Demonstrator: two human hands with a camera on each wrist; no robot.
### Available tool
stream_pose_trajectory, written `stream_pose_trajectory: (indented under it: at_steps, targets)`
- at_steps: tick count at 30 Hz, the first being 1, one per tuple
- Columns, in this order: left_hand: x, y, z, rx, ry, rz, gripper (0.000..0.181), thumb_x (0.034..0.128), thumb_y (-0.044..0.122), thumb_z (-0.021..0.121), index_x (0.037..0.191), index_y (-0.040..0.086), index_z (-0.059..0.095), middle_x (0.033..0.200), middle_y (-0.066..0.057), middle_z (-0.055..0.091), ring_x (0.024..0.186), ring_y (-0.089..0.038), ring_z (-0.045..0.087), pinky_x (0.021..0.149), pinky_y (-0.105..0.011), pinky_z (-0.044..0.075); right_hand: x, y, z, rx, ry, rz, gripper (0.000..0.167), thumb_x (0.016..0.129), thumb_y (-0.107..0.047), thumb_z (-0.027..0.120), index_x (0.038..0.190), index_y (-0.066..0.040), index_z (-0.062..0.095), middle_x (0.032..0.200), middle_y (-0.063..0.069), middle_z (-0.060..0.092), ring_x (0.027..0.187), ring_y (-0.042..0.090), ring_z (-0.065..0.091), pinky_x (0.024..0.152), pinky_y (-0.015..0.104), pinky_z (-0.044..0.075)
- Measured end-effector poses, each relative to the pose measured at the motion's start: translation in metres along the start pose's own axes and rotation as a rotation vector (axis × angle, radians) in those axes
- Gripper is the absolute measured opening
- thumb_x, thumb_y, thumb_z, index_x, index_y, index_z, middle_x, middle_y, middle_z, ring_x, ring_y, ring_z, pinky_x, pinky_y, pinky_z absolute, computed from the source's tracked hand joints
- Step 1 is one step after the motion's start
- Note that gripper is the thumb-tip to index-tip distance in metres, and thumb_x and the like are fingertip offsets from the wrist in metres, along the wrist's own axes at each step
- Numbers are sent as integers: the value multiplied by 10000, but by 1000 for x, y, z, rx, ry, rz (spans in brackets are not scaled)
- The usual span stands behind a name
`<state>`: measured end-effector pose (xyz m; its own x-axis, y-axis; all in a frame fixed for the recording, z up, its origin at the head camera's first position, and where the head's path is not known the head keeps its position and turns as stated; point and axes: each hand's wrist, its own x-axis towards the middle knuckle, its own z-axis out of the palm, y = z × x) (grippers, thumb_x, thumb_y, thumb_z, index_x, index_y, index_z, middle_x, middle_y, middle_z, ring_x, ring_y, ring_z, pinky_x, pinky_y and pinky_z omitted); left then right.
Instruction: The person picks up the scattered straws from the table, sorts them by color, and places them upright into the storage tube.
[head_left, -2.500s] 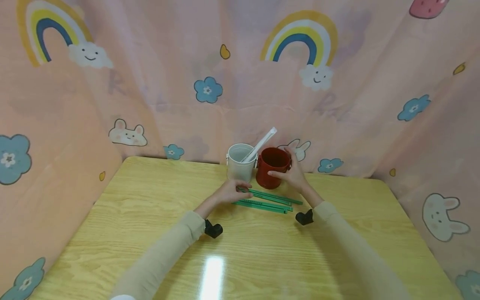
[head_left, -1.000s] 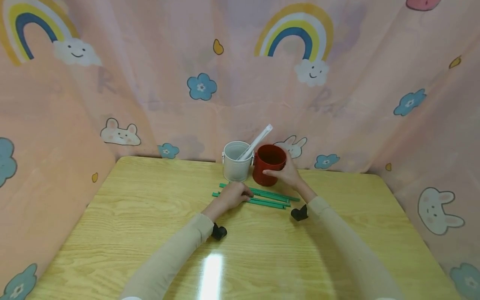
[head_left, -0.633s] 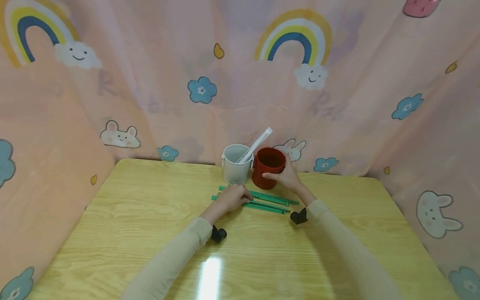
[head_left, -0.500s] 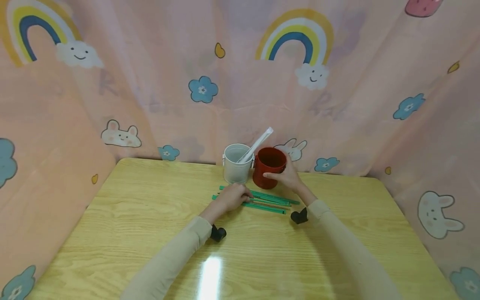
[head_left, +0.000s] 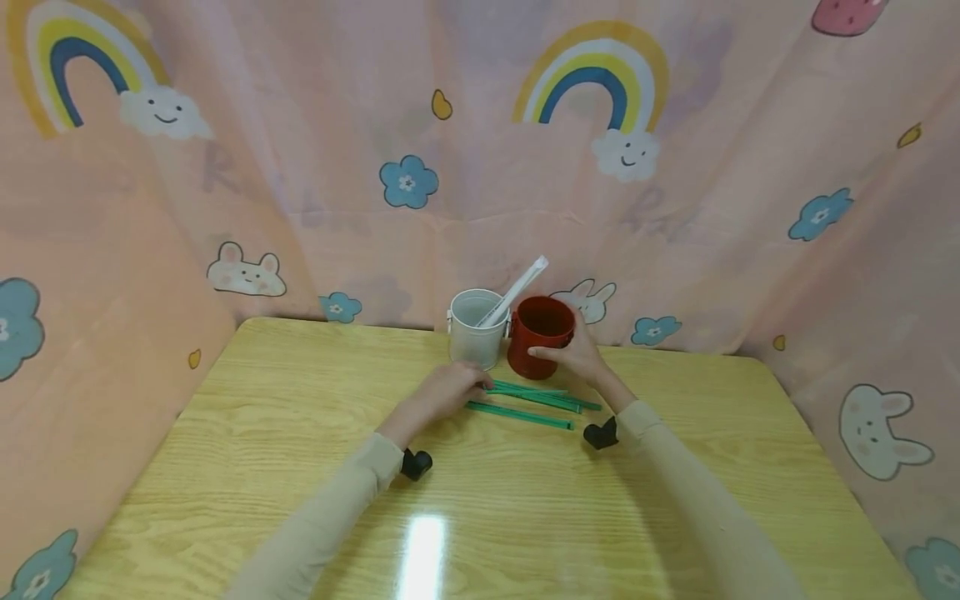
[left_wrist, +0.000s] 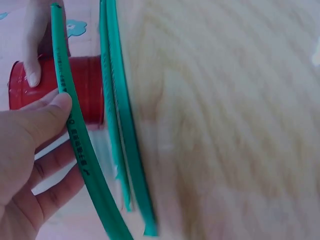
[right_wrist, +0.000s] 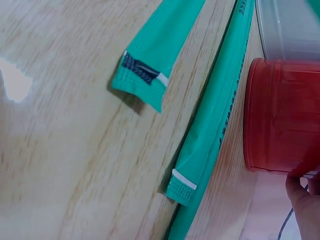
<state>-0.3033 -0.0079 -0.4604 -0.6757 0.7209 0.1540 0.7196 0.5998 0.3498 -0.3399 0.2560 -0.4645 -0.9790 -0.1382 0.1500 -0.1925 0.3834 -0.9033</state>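
My left hand (head_left: 448,390) pinches a long green-wrapped straw (left_wrist: 87,155) between thumb and fingers, as the left wrist view shows. Other green-wrapped straws (head_left: 522,415) lie on the table beneath and beside that hand. My right hand (head_left: 581,354) grips the upright red bucket (head_left: 524,337), thumb in front and fingers round the far right side, partly hidden. In the right wrist view the red bucket (right_wrist: 282,115) stands beyond the printed green straws (right_wrist: 215,120). Directly left of it is a white bucket (head_left: 472,346) holding white-wrapped straw (head_left: 521,285), which leans right over the rim.
Both buckets stand near the back edge of the wooden table (head_left: 300,433). A pink patterned curtain (head_left: 337,233) hangs behind and along the sides. Black wrist cameras (head_left: 416,464) sit under the sleeves, low over the tabletop.
My left hand has first moved right over the green straws, then drawn back left with one straw pinched, shifting it away from the front one. The right hand keeps its hold on the red bucket.
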Motion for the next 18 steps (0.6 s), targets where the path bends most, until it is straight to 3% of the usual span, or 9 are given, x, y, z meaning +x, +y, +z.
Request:
stream_pose_trajectory:
  at_steps: [5, 11, 14, 18]
  targets:
    - [-6, -3, -13, -11, -9, 15, 165, 926, 155, 626, 1065, 138, 714, 1078, -11, 696, 1009, -178, 661, 892, -338, 531, 1, 2, 0, -6, 1, -10, 877, 801, -171, 782, 1467, -120, 214, 1476, 120, 360, 1335, 314, 354, 1053, 537, 415]
    - [-9, -5, -24, -55, 46, 9, 167, 927, 158, 627, 1069, 120, 706, 1037, -13, 701, 957, -171, 661, 834, -324, 539, -8, -22, -1, 44, -34, 2, 875, 808, -94, 756, 1470, -28, 188, 1476, 206, 332, 1334, 381, 337, 1040, 568, 411]
    - [-8, -2, -30, -95, 76, -25, 170, 930, 163, 625, 1075, 112, 696, 990, -16, 704, 902, -158, 657, 783, -298, 539, -10, -28, -1, 51, -33, -12, 882, 801, -42, 745, 1470, 12, 172, 1479, 239, 313, 1341, 405, 321, 1056, 578, 386]
    - [-4, 3, -37, -165, 110, -94, 171, 938, 162, 617, 1083, 107, 688, 966, -23, 702, 857, -146, 647, 730, -261, 531, -6, -18, 0, 19, -10, -8, 893, 800, -79, 765, 1471, -9, 179, 1478, 223, 324, 1336, 394, 334, 1054, 570, 393]
